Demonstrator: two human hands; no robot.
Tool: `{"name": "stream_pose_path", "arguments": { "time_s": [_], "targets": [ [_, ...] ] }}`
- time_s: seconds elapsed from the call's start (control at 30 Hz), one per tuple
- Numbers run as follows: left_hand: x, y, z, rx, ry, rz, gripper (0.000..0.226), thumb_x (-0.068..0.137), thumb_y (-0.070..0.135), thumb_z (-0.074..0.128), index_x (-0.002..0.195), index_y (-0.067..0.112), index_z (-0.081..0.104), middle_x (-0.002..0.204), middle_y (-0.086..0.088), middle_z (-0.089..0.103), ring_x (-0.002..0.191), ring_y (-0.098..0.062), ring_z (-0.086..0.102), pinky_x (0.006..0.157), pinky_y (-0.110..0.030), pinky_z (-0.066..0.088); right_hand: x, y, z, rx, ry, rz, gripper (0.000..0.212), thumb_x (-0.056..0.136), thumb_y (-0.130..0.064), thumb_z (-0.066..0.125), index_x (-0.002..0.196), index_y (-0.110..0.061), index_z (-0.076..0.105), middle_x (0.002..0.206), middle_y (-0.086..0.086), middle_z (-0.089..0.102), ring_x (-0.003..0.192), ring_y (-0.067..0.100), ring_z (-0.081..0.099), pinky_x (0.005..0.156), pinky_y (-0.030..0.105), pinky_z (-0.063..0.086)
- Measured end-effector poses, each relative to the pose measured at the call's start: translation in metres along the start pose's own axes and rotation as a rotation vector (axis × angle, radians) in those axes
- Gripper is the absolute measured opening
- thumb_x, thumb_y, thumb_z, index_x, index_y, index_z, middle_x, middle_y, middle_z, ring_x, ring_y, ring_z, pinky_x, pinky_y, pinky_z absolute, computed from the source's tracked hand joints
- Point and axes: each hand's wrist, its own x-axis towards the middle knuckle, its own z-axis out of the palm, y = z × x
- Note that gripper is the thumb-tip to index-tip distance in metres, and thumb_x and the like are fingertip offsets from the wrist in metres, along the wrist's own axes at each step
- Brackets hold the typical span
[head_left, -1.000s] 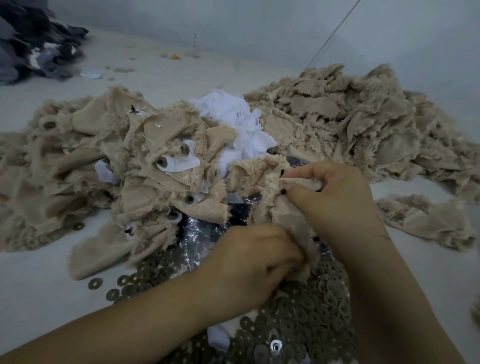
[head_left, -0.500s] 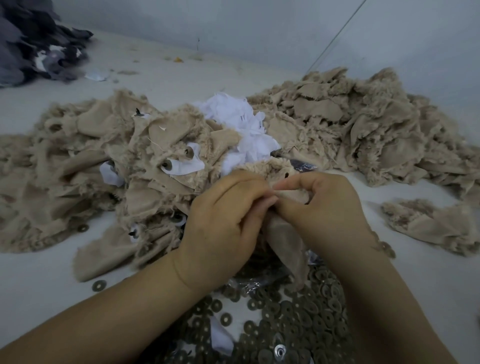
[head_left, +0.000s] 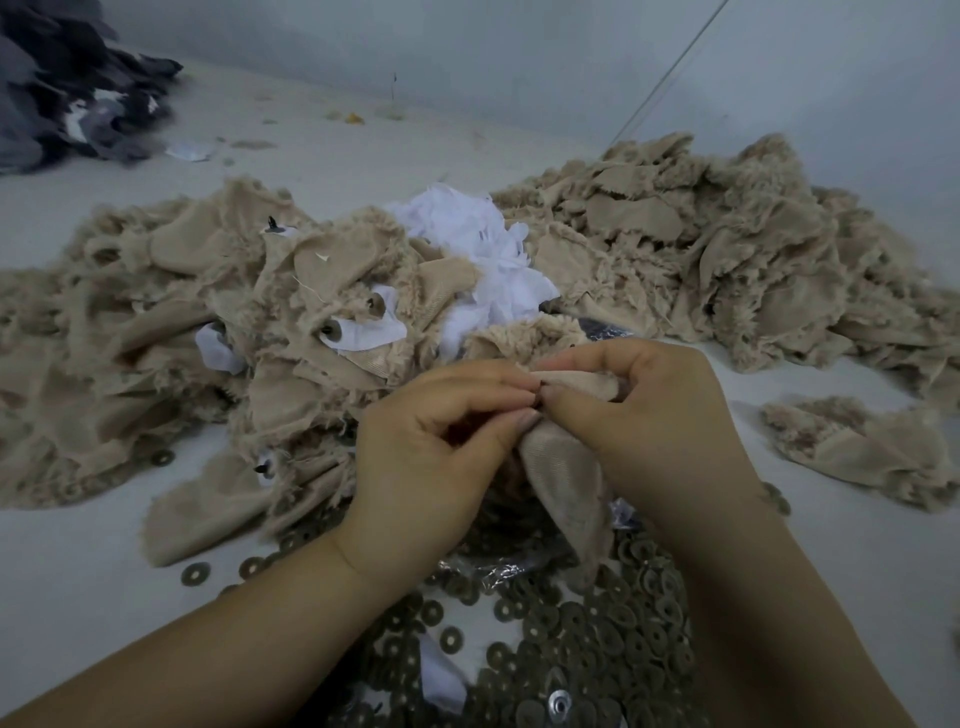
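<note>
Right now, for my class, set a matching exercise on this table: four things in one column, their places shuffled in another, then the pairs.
Things:
1 beige fabric piece
2 white scraps
3 metal washers
4 dark cloth pile

Places:
A far left corner
B nearest the camera, beneath the forearms
C pinched between left hand and right hand
D middle, left of the right-hand beige heap

Pairs: 1-C, 2-D, 3-B, 4-A

fabric heaps (head_left: 218, 332) ahead, washers (head_left: 582, 639) below, bare table (head_left: 67, 571) left
</note>
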Motion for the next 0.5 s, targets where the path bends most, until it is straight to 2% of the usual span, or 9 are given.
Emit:
{"name": "stream_pose_path", "arguments": {
  "time_s": [0.1,0.17,0.23,0.3,0.4,0.5],
  "targets": [
    [0.0017,0.0051,-0.0004,-0.277,0.002,-0.222,0.012,0.072,0.01,0.077,0.084,0.009,0.076,0.088,-0.002,0.077,0.083,-0.015,0.073,0.071,-0.024,0.058,-0.0011,-0.0013,0.0003,-0.025,0.008,-0.039,0.01,0.08,-0.017,0.079,0.083,-0.026,0.077,0.063,-0.004,0.072,0.061,0.011,0.069,0.057,0.027,0.059],
    [0.0041,0.0066,-0.0016,-0.319,0.016,-0.293,0.02,0.068,0.01,0.08,0.087,0.012,0.076,0.08,-0.005,0.075,0.068,-0.02,0.07,0.06,-0.025,0.058,-0.0011,-0.0016,0.0006,-0.008,0.002,-0.041,0.011,0.08,-0.016,0.079,0.083,-0.026,0.077,0.063,-0.003,0.073,0.061,0.013,0.07,0.058,0.03,0.06],
    [0.0058,0.0071,-0.0023,-0.295,0.014,-0.294,0.03,0.068,0.002,0.082,0.094,0.013,0.075,0.082,-0.007,0.075,0.063,-0.021,0.065,0.06,-0.028,0.059,-0.0009,-0.002,0.0013,0.0,-0.004,-0.036,0.011,0.08,-0.015,0.079,0.084,-0.025,0.077,0.066,-0.002,0.074,0.064,0.015,0.072,0.062,0.036,0.062],
    [0.0061,0.007,-0.0026,-0.257,0.009,-0.27,0.034,0.069,-0.005,0.082,0.096,0.014,0.075,0.084,-0.006,0.074,0.064,-0.019,0.064,0.062,-0.029,0.06,-0.0005,-0.0018,0.0018,0.003,-0.009,-0.037,0.013,0.08,-0.013,0.079,0.084,-0.025,0.077,0.067,-0.004,0.074,0.064,0.011,0.072,0.062,0.034,0.062],
    [0.0056,0.0077,-0.0027,-0.176,0.02,-0.236,0.03,0.069,-0.001,0.084,0.09,0.019,0.077,0.075,-0.003,0.073,0.062,-0.02,0.065,0.06,-0.028,0.059,-0.0001,-0.0004,0.001,-0.004,-0.017,-0.04,0.013,0.081,-0.013,0.079,0.084,-0.026,0.077,0.065,-0.005,0.074,0.061,0.011,0.07,0.057,0.029,0.06],
    [0.0057,0.0103,-0.0039,-0.089,0.012,-0.187,0.028,0.071,-0.001,0.084,0.089,0.02,0.076,0.075,-0.003,0.073,0.064,-0.021,0.067,0.059,-0.034,0.059,0.0011,0.0016,0.0012,0.003,-0.022,-0.044,0.014,0.08,-0.013,0.079,0.082,-0.027,0.077,0.067,-0.006,0.074,0.061,0.01,0.07,0.055,0.026,0.059]
  ]
}}
